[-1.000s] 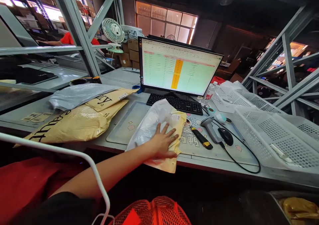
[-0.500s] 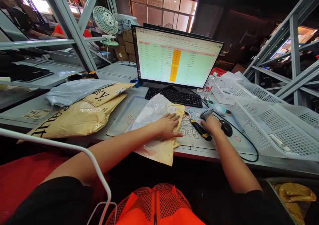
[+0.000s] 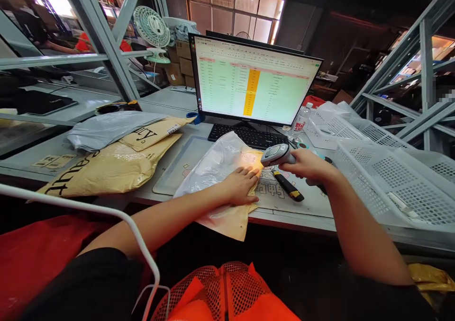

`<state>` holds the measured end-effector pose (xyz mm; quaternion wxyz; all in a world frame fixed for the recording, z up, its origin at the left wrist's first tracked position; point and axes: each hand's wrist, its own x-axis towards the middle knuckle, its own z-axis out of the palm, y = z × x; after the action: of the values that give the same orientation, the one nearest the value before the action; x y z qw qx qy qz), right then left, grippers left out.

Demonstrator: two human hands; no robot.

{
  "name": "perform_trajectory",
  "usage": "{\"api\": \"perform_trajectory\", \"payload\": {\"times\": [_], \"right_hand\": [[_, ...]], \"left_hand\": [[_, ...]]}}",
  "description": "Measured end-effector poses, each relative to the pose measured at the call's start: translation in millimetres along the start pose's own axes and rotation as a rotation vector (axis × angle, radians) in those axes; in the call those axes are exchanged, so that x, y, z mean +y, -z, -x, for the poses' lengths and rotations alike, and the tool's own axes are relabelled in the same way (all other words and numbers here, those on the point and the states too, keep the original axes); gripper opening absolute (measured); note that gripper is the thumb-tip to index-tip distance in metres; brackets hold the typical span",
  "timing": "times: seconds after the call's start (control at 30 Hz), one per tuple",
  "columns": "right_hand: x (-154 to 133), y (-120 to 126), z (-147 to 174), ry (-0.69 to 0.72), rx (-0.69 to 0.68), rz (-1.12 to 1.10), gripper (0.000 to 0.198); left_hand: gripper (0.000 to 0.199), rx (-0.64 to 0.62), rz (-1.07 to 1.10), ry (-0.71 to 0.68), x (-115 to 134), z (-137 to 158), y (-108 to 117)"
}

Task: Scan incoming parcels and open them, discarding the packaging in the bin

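My left hand (image 3: 241, 187) lies flat with fingers stretched out on a yellow and white plastic mailer bag (image 3: 209, 167), whose lower corner hangs over the desk's front edge. Wrapped in my right hand (image 3: 307, 165) is a grey handheld barcode scanner (image 3: 276, 154). Its head points left at the label (image 3: 249, 157) on the bag, and an orange glow lights that label. Just below the scanner, a black and yellow box cutter (image 3: 288, 186) rests on the printed desk mat (image 3: 268, 202). The computer mouse is mostly hidden behind my right hand.
Behind the bag stand a black keyboard (image 3: 245, 135) and a monitor (image 3: 227, 84) showing a spreadsheet. Several filled mailer bags (image 3: 117, 164) are piled at left. White perforated baskets (image 3: 398, 179) and a plastic bottle (image 3: 303, 117) stand at right. A white curved tube (image 3: 133, 231) crosses the lower left.
My right hand has lifted the scanner from the mat's right side and turned it left toward the label, which now glows. My left hand stays on the bag.
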<state>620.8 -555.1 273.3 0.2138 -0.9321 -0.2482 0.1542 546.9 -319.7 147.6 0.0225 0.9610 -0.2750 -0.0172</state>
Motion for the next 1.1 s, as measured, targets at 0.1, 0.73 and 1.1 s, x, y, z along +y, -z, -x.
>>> {"api": "perform_trajectory", "payload": {"times": [0.1,0.73,1.1], "right_hand": [[-8.0,-4.9,-7.1,0.026,0.013,0.082,0.020],[35.2,-0.6,0.3,-0.067,0.194,0.076,0.022],[39.8,0.0,17.5,-0.035,0.119,0.057,0.029]], "left_hand": [[0.085,0.018,-0.002,-0.002,1.1,0.3,-1.9],[0.062,0.139,0.067,0.278,-66.5,25.1,32.0],[0.071,0.029,0.093,0.052,-14.7,9.6,-32.2]]}}
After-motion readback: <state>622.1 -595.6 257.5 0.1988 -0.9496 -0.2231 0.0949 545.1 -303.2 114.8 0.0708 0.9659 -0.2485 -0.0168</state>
